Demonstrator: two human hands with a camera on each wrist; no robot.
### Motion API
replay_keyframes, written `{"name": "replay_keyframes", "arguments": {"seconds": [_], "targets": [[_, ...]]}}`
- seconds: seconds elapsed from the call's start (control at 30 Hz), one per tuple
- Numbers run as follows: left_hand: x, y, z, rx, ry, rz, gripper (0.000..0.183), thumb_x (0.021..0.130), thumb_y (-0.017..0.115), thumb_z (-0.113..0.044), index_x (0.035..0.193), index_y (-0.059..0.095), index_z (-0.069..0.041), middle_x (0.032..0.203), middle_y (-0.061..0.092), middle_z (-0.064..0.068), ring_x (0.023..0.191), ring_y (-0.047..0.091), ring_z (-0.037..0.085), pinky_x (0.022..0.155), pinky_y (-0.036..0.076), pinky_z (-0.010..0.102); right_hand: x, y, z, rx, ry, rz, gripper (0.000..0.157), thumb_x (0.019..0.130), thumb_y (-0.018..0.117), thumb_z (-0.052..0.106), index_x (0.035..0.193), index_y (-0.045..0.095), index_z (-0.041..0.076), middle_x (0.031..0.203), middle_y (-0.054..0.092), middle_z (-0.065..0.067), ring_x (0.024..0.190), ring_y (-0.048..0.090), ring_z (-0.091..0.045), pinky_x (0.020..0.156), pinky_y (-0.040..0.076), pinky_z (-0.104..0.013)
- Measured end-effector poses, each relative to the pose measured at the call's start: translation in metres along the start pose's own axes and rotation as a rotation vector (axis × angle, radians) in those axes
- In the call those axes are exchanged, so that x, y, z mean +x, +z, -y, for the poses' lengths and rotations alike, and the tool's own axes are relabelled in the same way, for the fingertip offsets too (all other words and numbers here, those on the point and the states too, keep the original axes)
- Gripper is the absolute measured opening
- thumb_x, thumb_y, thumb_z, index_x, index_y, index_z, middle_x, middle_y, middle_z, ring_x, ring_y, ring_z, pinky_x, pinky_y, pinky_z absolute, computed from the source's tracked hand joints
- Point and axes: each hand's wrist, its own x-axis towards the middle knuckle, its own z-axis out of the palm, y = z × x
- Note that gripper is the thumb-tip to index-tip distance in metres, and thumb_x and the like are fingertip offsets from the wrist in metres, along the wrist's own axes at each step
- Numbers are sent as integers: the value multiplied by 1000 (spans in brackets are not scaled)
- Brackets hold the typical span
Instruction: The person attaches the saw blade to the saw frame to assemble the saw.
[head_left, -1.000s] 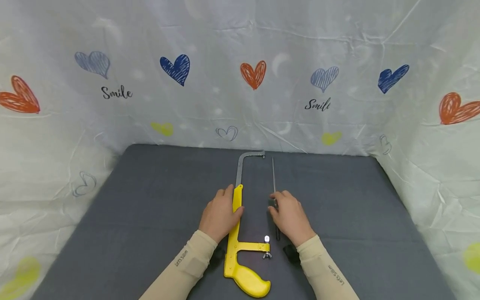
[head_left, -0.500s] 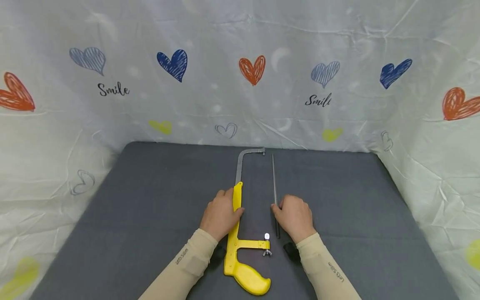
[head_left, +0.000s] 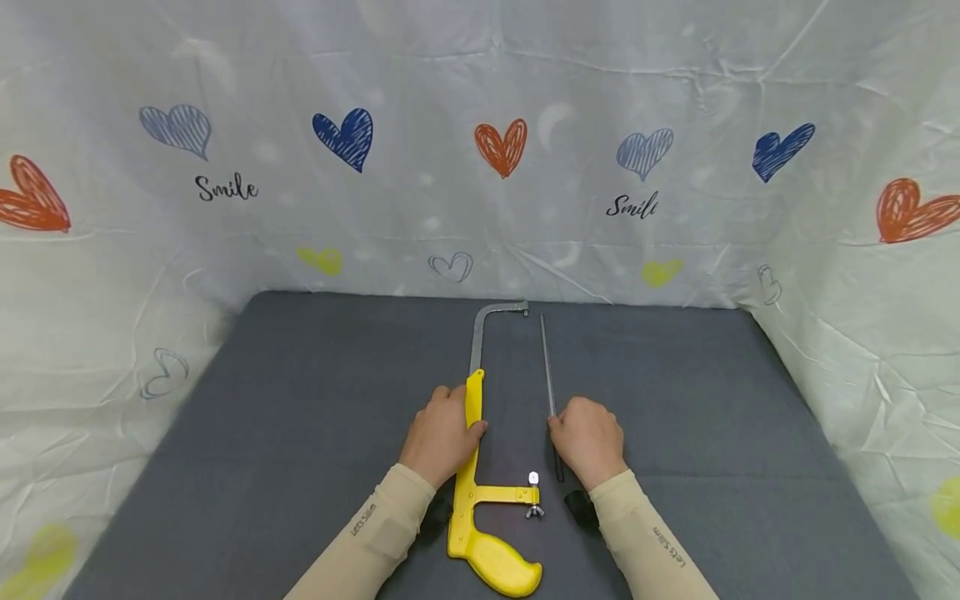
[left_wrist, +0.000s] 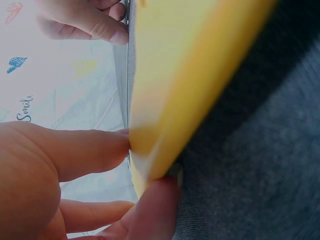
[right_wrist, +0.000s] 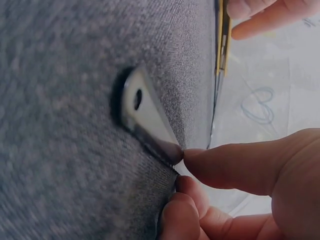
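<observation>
A yellow hacksaw frame (head_left: 501, 565) lies lengthwise on the grey cloth, its grey metal arm (head_left: 477, 333) at the far end. My left hand (head_left: 437, 437) grips the yellow bar midway, thumb on one side and fingers on the other, as the left wrist view shows. To the right lies a thin hacksaw blade (head_left: 547, 367), apart from the frame. My right hand (head_left: 591, 442) pinches it between thumb and curled fingers. In the right wrist view the near end of the blade (right_wrist: 152, 117) shows a hole. The fingers hide part of the blade's middle.
A wing nut (head_left: 534, 511) sits on the frame's short cross bar near the handle. Grey cloth (head_left: 300, 417) covers the table. A white curtain (head_left: 420, 200) with printed hearts hangs behind and at both sides.
My right hand's fingers, earlier stretched over the blade, have curled in and now pinch it. The blade's near end has shifted slightly right. My left hand keeps its place on the frame.
</observation>
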Motion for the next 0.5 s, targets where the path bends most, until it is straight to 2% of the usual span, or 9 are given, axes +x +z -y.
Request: {"name": "replay_keyframes", "arguments": {"seconds": [0.3, 0.5], "targets": [[2, -1, -1, 5, 1, -1, 66, 95, 84, -25, 148, 60, 6, 123, 65, 24, 86, 72, 31, 77, 66, 43, 4, -1, 1, 12, 29, 9, 58, 101, 73, 23, 48, 48, 22, 49, 37, 7, 46, 43, -17, 46, 30, -32], [0, -1, -2, -5, -7, 8, 66, 95, 85, -24, 148, 60, 6, 123, 65, 24, 85, 72, 30, 75, 65, 43, 3, 1, 0, 32, 46, 24, 58, 100, 74, 23, 47, 50, 22, 48, 38, 8, 45, 42, -15, 45, 28, -30]]}}
